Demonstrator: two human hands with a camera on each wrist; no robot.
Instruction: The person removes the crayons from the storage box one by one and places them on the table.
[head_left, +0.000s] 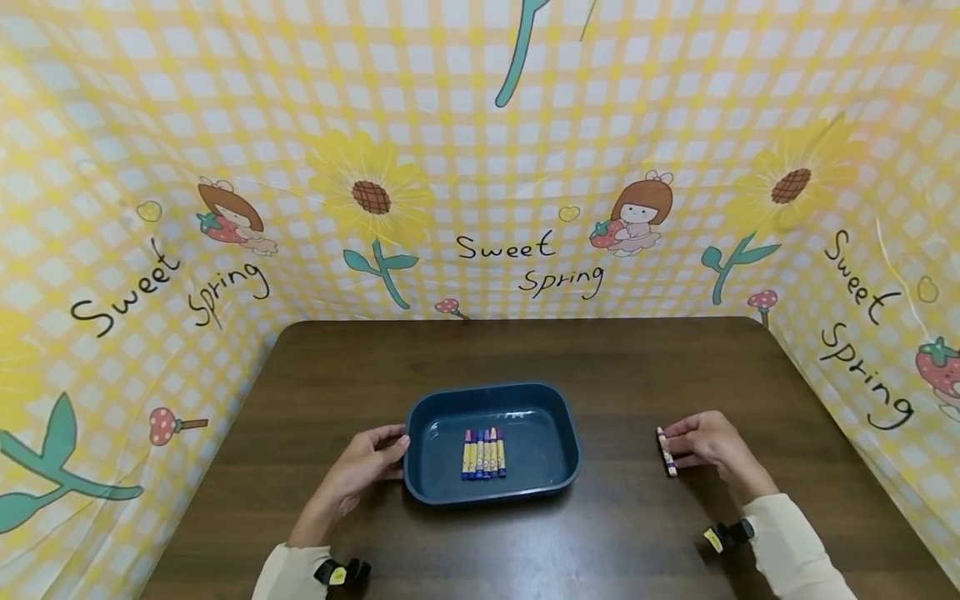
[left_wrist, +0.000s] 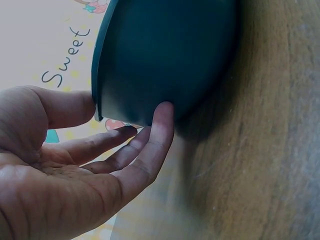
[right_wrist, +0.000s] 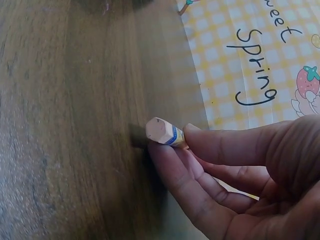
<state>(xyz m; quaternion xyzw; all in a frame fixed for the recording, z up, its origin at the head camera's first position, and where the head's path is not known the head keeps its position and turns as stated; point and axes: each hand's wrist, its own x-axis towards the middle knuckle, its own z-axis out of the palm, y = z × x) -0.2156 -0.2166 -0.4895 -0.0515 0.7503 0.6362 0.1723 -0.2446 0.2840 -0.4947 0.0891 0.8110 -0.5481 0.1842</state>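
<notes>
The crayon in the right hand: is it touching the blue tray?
Apart. The head view shows a broad strip of tabletop between the crayon, pinched in the right hand, and the blue tray.

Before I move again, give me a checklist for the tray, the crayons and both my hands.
1. Right hand pinches the single crayon: ok.
2. Left hand holds the left edge of the blue tray: ok.
3. The row of crayons lies side by side in the tray: ok.
4. Bare tray floor beside that row: ok.
5. Single crayon over the tray: not ok, it is off to the right.
6. Single crayon fully clear of the table: cannot tell.
</notes>
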